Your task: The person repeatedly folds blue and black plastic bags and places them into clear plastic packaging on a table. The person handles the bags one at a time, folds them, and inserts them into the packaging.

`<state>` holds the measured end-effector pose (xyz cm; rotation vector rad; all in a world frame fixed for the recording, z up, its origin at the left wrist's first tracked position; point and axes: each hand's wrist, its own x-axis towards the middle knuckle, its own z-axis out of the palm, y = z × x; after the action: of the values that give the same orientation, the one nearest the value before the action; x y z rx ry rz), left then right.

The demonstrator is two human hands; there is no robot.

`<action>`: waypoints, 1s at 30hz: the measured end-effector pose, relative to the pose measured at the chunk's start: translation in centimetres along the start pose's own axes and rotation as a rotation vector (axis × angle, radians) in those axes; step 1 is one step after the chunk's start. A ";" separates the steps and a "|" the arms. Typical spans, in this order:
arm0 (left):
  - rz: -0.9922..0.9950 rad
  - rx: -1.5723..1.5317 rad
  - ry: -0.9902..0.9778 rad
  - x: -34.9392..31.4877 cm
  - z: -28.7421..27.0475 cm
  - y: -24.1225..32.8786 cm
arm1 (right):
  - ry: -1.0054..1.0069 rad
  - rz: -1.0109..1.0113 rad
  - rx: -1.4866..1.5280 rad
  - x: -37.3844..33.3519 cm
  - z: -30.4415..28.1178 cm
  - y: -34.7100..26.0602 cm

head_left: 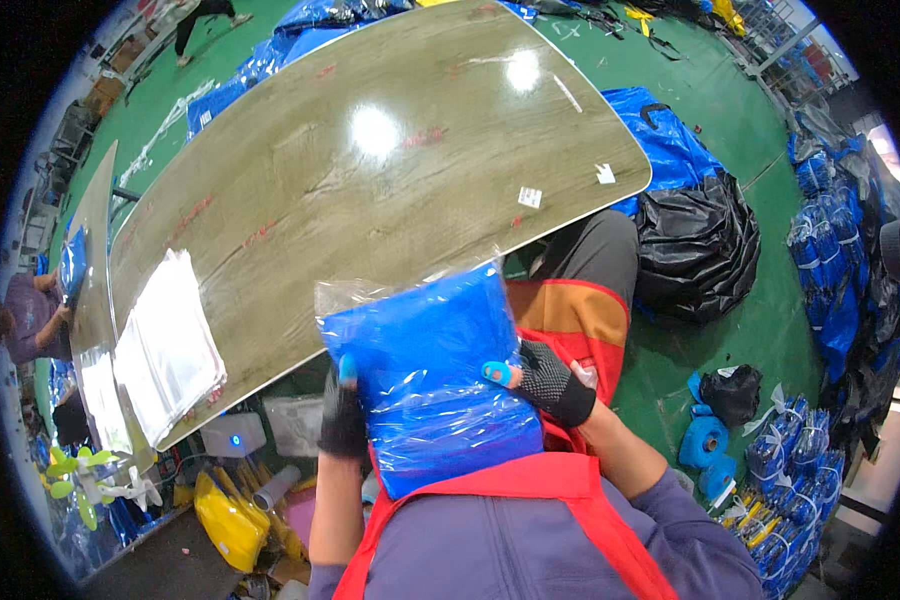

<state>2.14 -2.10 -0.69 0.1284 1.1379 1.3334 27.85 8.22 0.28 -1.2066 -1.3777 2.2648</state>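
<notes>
A folded blue sheet in a clear plastic bag (435, 370) is held up against my red apron, its top end over the table's near edge. My left hand (343, 415), in a dark glove with bare fingertips, grips the bag's left side, thumb in front. On the other side my right hand (555, 385), gloved alike, closes on the right edge with its thumb on the front face. Both thumbs show blue on the tip. The other fingers are mostly hidden behind the package. Loose clear film sticks out past the sheet's top end.
A large brownish table (370, 200) spans ahead. On its left lies a stack of clear plastic bags (173, 345). Black and blue bundled material (695, 250) sits on the floor to the right, with packed blue bundles (795, 480) lower right. Another person (40, 315) works at far left.
</notes>
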 end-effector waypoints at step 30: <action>0.677 0.597 -0.010 6.5 2.4 5.4 | 0.098 -0.907 -0.051 7.0 -1.7 -7.8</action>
<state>-1.05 5.99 0.32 1.0279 1.5287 1.5145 23.06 17.40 2.65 -0.5014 -1.5205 1.5115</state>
